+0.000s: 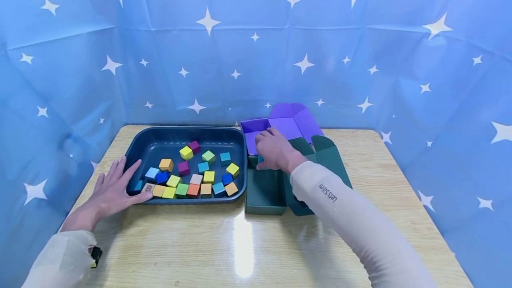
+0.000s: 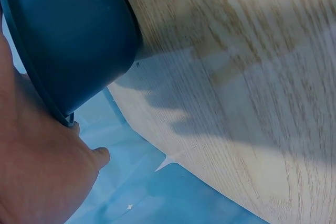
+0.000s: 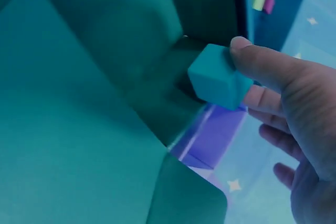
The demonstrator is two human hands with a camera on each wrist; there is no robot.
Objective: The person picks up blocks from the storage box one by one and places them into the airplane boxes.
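My right hand (image 1: 278, 151) pinches a teal cube (image 3: 216, 77) between thumb and fingers. It holds the cube above the far end of the open dark green box (image 1: 264, 192). In the right wrist view the cube hangs over the box's inside. My left hand (image 1: 114, 190) lies with spread fingers over the left end of the dark blue tray (image 1: 180, 132). Its thumb reaches along the near rim, beside a wooden block marked B (image 1: 148, 188). The left wrist view shows this hand (image 2: 42, 166) at the tray's edge.
Several coloured cubes lie in the tray, among them a yellow cube (image 1: 186, 153) and a red-orange cube (image 1: 194, 190). Behind the green box stands an open purple box (image 1: 256, 125). The green lid (image 1: 334, 163) spreads out to the right. A starry blue curtain (image 1: 256, 57) surrounds the wooden table (image 1: 180, 243).
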